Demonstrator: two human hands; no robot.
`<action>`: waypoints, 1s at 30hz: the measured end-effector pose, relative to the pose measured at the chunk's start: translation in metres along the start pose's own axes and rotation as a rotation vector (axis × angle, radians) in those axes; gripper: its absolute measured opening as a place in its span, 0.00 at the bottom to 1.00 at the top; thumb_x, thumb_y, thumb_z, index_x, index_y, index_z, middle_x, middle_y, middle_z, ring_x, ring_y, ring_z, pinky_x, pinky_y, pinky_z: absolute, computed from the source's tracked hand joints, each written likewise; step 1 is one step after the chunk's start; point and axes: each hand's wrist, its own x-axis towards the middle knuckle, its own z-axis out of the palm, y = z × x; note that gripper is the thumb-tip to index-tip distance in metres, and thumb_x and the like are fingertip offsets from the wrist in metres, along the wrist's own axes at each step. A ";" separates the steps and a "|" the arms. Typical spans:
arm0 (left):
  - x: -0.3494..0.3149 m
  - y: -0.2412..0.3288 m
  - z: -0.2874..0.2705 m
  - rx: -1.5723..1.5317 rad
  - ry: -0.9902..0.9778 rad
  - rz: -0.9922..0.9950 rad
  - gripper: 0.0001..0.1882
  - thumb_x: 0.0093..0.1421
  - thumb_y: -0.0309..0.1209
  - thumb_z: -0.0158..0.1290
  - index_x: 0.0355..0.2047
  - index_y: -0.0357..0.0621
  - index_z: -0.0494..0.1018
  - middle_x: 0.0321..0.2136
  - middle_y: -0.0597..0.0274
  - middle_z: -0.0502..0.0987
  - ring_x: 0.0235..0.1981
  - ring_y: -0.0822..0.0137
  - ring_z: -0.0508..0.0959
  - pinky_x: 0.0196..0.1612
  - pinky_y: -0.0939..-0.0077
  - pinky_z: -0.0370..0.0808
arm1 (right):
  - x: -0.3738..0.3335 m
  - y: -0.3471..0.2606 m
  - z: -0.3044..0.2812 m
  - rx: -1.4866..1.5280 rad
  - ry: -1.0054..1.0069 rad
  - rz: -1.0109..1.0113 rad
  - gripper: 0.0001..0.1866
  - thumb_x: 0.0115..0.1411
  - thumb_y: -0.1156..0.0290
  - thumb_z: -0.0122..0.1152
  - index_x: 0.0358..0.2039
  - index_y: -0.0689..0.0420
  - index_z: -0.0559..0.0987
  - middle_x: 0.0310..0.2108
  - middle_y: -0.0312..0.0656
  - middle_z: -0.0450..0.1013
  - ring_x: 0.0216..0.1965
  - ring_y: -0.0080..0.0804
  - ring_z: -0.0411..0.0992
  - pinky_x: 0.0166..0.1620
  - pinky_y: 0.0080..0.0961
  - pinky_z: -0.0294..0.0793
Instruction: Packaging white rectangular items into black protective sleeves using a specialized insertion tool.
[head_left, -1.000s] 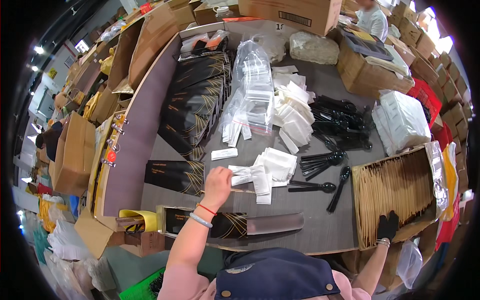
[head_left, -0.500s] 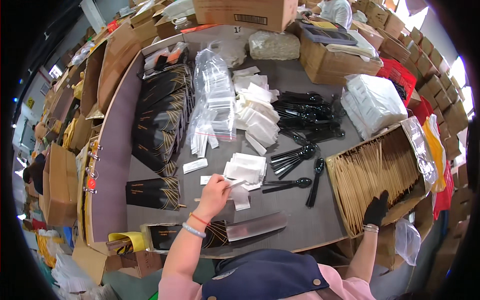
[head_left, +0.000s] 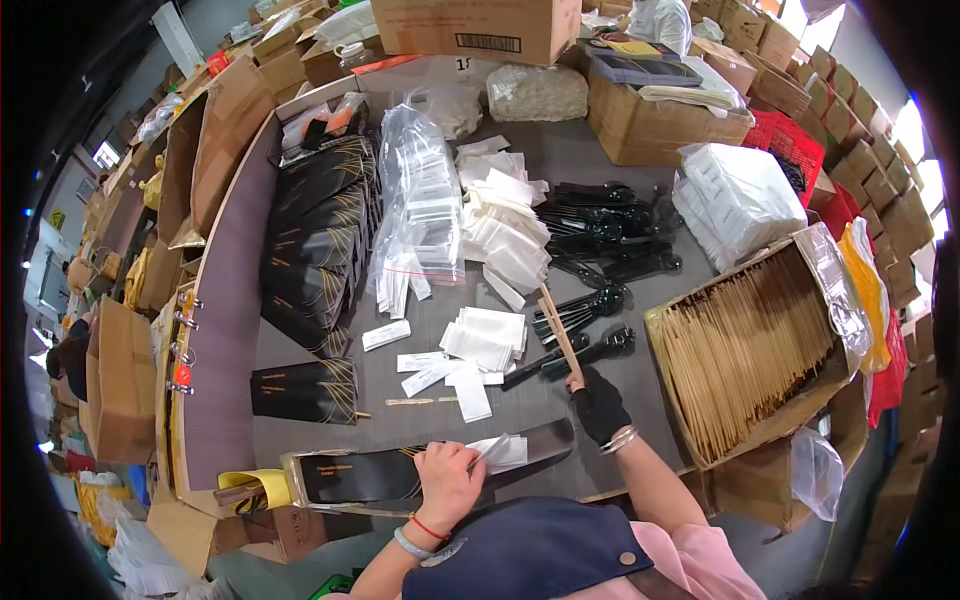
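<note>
My left hand (head_left: 450, 484), bare with a red string and a bangle at the wrist, rests over a black sleeve with gold lines (head_left: 360, 478) near the table's front edge. Its thumb and fingers are closed on a white paper packet (head_left: 508, 452), which lies over the sleeve's clear end (head_left: 550, 440). In my right hand (head_left: 602, 408), in a black glove that leaves the fingertips bare, a pair of wooden chopsticks (head_left: 560, 335) is pinched, pointing up and away. Black plastic spoons (head_left: 606, 346) lie just beyond that hand. Loose white packets (head_left: 485, 338) are between the hands.
To the right stands an open carton (head_left: 700, 455) filled with wooden chopsticks. Stacked black sleeves (head_left: 310, 240) line the left side. A clear bag of packets (head_left: 420, 210), a white packet heap (head_left: 500, 225) and more black spoons (head_left: 610, 225) fill the back. A thin wooden stick (head_left: 420, 401) lies mid-table.
My left hand has come down from the packets to the sleeve, bringing a white packet. My right hand has left the carton and moved left with chopsticks.
</note>
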 end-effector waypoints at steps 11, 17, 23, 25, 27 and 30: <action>0.012 0.013 -0.032 0.036 0.025 0.243 0.06 0.47 0.30 0.62 0.28 0.51 0.78 0.33 0.69 0.74 0.37 0.64 0.71 0.41 0.66 0.62 | 0.036 -0.013 -0.046 -0.417 0.190 -0.313 0.14 0.55 0.72 0.60 0.44 0.50 0.77 0.34 0.44 0.73 0.36 0.44 0.74 0.37 0.39 0.74; 0.012 -0.004 -0.005 0.262 -0.048 0.353 0.11 0.46 0.32 0.61 0.32 0.53 0.78 0.31 0.70 0.73 0.36 0.64 0.71 0.41 0.68 0.63 | 0.073 0.010 -0.044 -0.834 -0.023 -0.325 0.07 0.50 0.66 0.65 0.32 0.46 0.82 0.28 0.40 0.71 0.33 0.42 0.72 0.35 0.37 0.73; -0.004 0.005 -0.017 0.163 -0.132 0.355 0.22 0.45 0.35 0.62 0.43 0.51 0.75 0.40 0.70 0.73 0.40 0.66 0.70 0.42 0.67 0.64 | 0.063 -0.009 -0.051 -0.724 0.020 -0.470 0.03 0.48 0.70 0.65 0.26 0.50 0.80 0.27 0.39 0.71 0.33 0.41 0.72 0.35 0.36 0.72; -0.014 0.002 -0.020 0.202 -0.160 0.358 0.25 0.44 0.36 0.63 0.45 0.50 0.74 0.43 0.70 0.72 0.41 0.66 0.70 0.42 0.67 0.64 | 0.048 -0.025 -0.053 -0.552 0.002 -0.529 0.04 0.46 0.71 0.66 0.25 0.50 0.81 0.26 0.39 0.70 0.32 0.40 0.72 0.33 0.36 0.71; -0.021 -0.003 -0.018 0.272 -0.202 0.370 0.29 0.44 0.36 0.63 0.50 0.49 0.73 0.49 0.72 0.70 0.42 0.67 0.69 0.42 0.68 0.63 | 0.019 -0.043 -0.041 -0.487 -0.139 -0.532 0.04 0.46 0.71 0.67 0.25 0.50 0.81 0.25 0.39 0.70 0.32 0.40 0.72 0.33 0.36 0.71; -0.025 -0.002 -0.019 0.286 -0.211 0.351 0.28 0.45 0.36 0.63 0.49 0.49 0.73 0.48 0.72 0.71 0.41 0.66 0.69 0.41 0.69 0.62 | -0.018 -0.038 -0.008 -0.389 -0.356 -0.568 0.06 0.45 0.67 0.69 0.27 0.48 0.82 0.24 0.38 0.71 0.30 0.39 0.72 0.31 0.35 0.71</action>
